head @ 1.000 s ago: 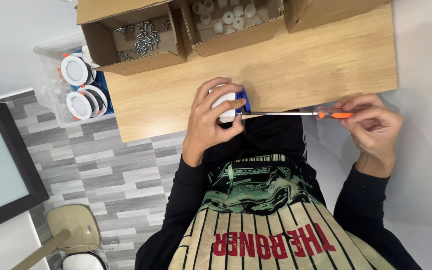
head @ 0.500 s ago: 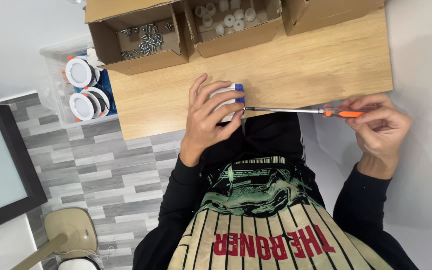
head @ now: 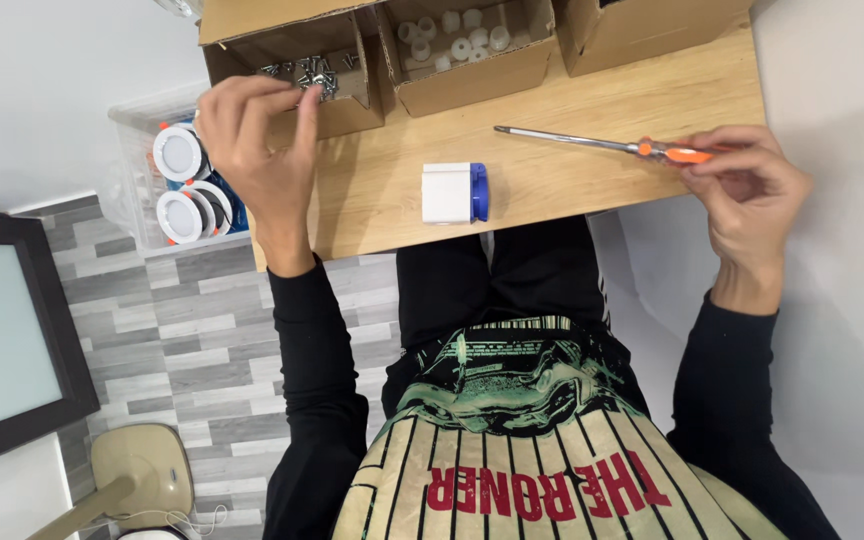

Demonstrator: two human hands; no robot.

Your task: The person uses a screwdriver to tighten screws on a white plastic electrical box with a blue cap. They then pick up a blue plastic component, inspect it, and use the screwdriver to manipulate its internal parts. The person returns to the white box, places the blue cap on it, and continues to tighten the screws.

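Light wood surface (head: 572, 190) against white wall (head: 52, 80).
Grey plank-tile floor (head: 152, 330), dark-framed panel (head: 2, 340) at left, beige lamp base (head: 137, 470) below it.

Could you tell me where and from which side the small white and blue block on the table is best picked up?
Judging by its pose, take the white and blue block from above, with fingers on its two long flat sides, near and far. It lies flat near the wooden table's front edge, nothing touches it, and both sides are free. The blue cap end looks narrower, so the white body likely offers the steadier hold.
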